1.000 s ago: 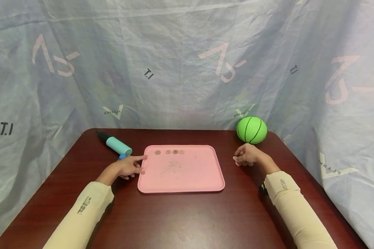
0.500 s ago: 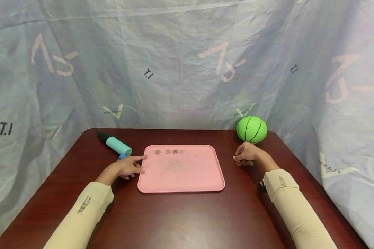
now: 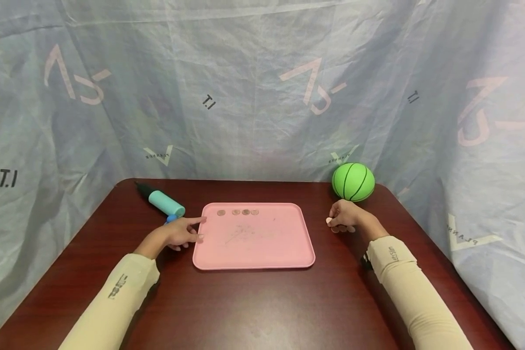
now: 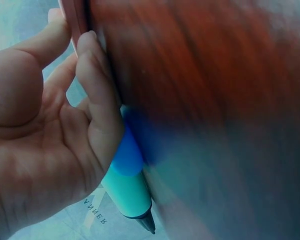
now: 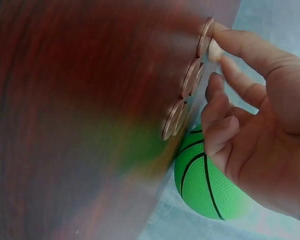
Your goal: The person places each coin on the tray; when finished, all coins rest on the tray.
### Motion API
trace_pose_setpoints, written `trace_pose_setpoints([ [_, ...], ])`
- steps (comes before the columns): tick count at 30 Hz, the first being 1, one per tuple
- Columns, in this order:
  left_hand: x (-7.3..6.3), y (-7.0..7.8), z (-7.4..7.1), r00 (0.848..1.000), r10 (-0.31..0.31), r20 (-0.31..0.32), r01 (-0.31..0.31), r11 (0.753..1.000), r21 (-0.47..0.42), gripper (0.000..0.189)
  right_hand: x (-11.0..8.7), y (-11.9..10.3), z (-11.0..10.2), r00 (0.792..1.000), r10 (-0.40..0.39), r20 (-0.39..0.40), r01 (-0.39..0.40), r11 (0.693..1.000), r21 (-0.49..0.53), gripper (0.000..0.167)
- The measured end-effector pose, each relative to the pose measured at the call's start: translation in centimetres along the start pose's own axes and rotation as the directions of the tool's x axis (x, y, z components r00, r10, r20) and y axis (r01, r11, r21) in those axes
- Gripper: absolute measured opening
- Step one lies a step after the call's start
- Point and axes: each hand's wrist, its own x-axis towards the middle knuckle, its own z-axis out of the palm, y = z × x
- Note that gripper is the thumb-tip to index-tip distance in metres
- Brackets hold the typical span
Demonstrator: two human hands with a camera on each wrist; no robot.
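My right hand [image 3: 346,216] pinches a coin [image 3: 329,221] between thumb and forefinger, just above the table. The held coin shows as a pale disc at the fingertips in the right wrist view. Several copper-coloured coins [image 5: 190,77] lie on the table right under this hand, partly hidden by it in the head view. My left hand [image 3: 181,234] touches the left rim of a pink tray [image 3: 253,253] with outstretched forefinger and thumb, set apart along the edge. Its other fingers hang loosely bent. Along the tray's far side lies a row of several coins [image 3: 246,212].
A green ball [image 3: 353,182] with black lines sits behind my right hand at the table's back right. Back left lies a turquoise cylinder [image 3: 166,202] with a black tip and a blue end [image 4: 127,157], close behind my left hand. A printed cloth [image 3: 253,121] hangs behind the table.
My right thumb and forefinger have drawn a coin up and slightly left, clear of the other coins under the hand. My left hand and the tray have stayed in place.
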Motion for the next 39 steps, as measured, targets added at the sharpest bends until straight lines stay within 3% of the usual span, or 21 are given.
trace_pose_setpoints([
  [18,-0.1,0.1,-0.1,1.000,0.003,-0.004,-0.003,1.000,0.005,0.069,0.2,-0.4,0.4,0.998,-0.048,0.032,0.048,0.999,-0.002,0.024],
  [23,-0.2,0.1,-0.1,1.000,0.006,-0.005,-0.006,1.000,0.007,0.068,0.4,-0.7,0.6,0.998,-0.057,0.039,0.057,0.998,0.007,0.018],
  [33,-0.1,0.1,0.0,1.000,0.001,-0.010,-0.001,1.000,0.009,0.068,1.1,-1.3,0.9,0.988,-0.147,-0.039,0.137,0.971,-0.195,0.010],
  [39,-0.1,0.0,-0.1,1.000,0.000,-0.008,0.000,1.000,0.017,0.069,1.6,-3.3,1.3,0.982,-0.170,-0.081,0.150,0.967,-0.206,0.013],
])
